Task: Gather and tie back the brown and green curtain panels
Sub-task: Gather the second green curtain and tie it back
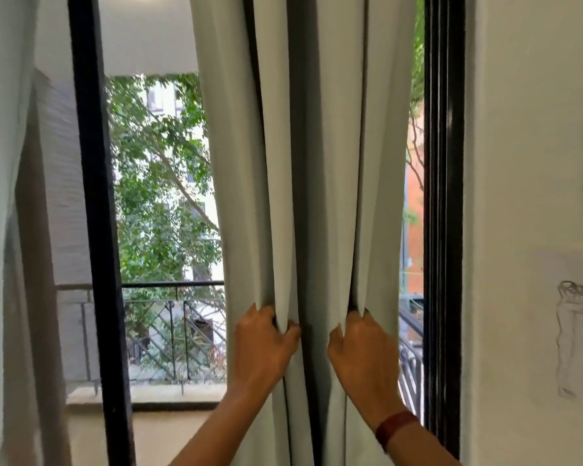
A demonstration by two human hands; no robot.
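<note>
A pale green curtain panel (334, 163) hangs in deep vertical folds at the right side of a large window. My left hand (265, 341) grips a fold near the panel's left edge at about waist height. A short way to the right, my right hand (360, 344) grips another fold, a dark red band on its wrist. Both hands hold the cloth bunched between fingers and thumb. A second pale curtain (0, 230) with a brownish shadowed edge hangs at the far left. No tie-back is in view.
A black window frame post (98, 230) stands left of centre and another black frame (443, 196) runs just right of the held panel. A white wall (525, 230) with faint pencil sketches lies at the right. Outside are a balcony railing (172, 284) and trees.
</note>
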